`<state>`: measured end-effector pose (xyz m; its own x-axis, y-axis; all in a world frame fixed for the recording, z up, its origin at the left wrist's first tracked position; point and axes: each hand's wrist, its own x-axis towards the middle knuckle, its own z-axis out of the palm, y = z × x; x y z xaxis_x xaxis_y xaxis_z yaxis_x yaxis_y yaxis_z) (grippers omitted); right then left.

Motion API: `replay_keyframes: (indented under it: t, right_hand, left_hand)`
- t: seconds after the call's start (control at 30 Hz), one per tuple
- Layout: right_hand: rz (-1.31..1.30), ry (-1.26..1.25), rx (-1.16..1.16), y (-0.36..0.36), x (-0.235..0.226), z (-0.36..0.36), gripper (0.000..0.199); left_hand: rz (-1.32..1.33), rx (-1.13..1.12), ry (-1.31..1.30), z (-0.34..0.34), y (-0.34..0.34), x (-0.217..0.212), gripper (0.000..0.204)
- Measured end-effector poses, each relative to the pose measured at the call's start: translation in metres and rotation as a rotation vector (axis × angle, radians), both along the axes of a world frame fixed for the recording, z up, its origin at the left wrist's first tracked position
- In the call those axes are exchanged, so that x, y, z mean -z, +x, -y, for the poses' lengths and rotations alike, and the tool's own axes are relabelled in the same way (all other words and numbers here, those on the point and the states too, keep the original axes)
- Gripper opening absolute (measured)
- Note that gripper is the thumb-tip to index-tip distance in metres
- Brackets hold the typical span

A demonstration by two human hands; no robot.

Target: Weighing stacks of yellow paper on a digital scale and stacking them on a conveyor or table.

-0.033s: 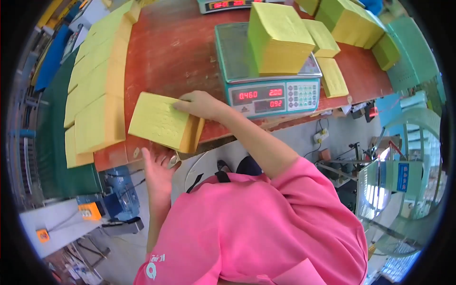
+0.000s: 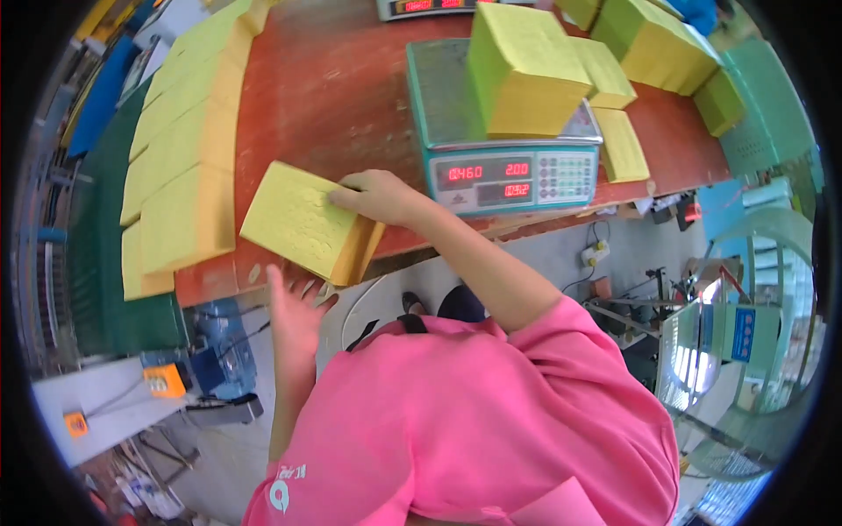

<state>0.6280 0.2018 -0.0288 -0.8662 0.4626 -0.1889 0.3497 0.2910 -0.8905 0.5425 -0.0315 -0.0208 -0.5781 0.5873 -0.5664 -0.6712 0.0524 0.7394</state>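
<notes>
A thick stack of yellow paper sheets (image 2: 303,219) is tilted at the table's near edge, its top sheet marked with small curved dents. My right hand (image 2: 373,195) grips it by the far right edge, fingers on the top sheet; the hand hides part of that side. Just below the near left side, my left hand (image 2: 296,307) is open, palm up, fingers spread. Whether its fingertips touch the stack I cannot tell. To the right, a teal digital scale (image 2: 510,180) with lit red digits carries a tall block of yellow paper (image 2: 531,74).
A long row of yellow paper stacks (image 2: 189,188) lines the left side of the red table (image 2: 329,96). More yellow stacks (image 2: 653,44) stand at the far right. A second scale (image 2: 425,7) sits at the far edge. A caged fan (image 2: 702,351) is at the lower right.
The whole view has shifted slightly. The paper stack has turned a little clockwise under my right hand; my left hand stays open beneath it.
</notes>
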Motion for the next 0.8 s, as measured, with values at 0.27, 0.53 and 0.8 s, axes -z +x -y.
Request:
replay_keyframes:
  t: [0.27, 0.53, 0.8]
  right_hand:
    - [-0.02, -0.03, 0.196, 0.042, -0.011, 0.067, 0.05]
    - [-0.194, -0.095, 0.146, 0.057, 0.007, 0.067, 0.054]
    - [-0.151, -0.441, 0.143, 0.133, -0.012, 0.035, 0.067]
  left_hand:
    - [-0.067, 0.146, 0.09, 0.007, -0.005, 0.02, 0.06]
    - [-1.244, 0.386, -0.061, 0.045, -0.02, 0.071, 0.051]
    - [0.019, 0.027, 0.453, 0.001, 0.044, -0.029, 0.044]
